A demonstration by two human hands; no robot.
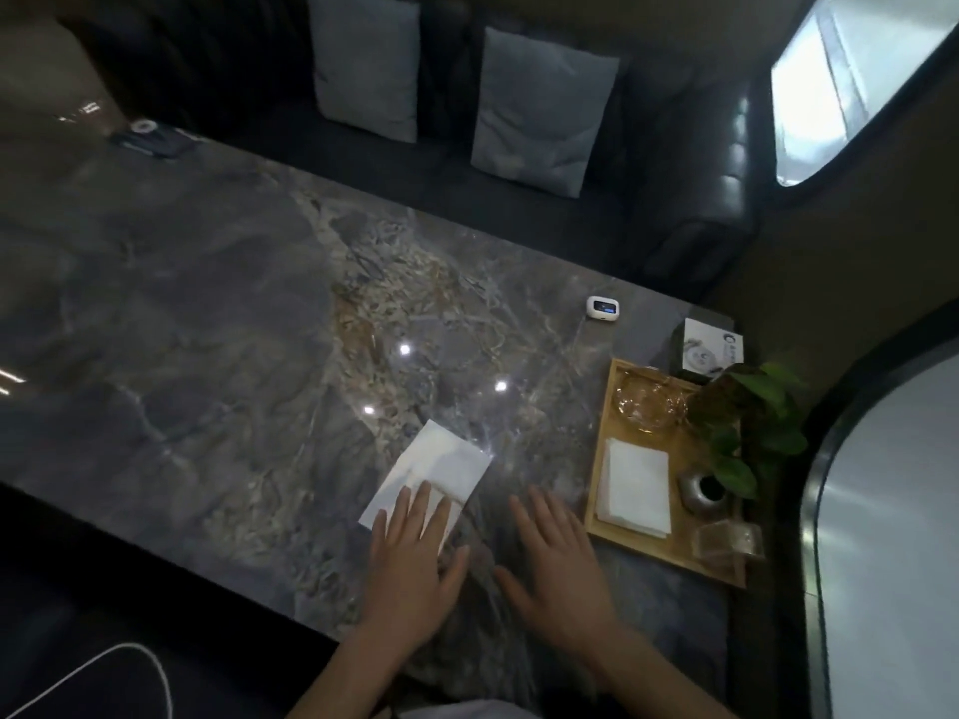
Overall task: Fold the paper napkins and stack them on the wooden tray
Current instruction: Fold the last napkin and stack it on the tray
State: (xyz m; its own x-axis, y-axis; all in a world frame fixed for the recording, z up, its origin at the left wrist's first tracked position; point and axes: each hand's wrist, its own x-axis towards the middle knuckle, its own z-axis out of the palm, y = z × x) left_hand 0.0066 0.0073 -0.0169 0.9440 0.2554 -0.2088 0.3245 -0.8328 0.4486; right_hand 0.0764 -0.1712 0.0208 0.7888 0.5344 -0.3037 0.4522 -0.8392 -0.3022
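Observation:
A white paper napkin [436, 467] lies flat on the dark marble table [207, 355], folded into a long rectangle. My left hand [415, 557] rests flat on its near end, fingers spread. Beside it, my right hand [558, 557] hovers over the bare table with fingers apart, holding nothing. To the right sits the wooden tray [597, 480], which holds a small stack of folded white napkins [635, 487].
The tray also carries a glass dish [646, 404], a small metal pot [703, 490] and clear cups [726, 544]. A green plant [752, 428], a white box [708, 350] and a small white device [603, 307] stand near it. A sofa with cushions [539, 106] lies beyond the table.

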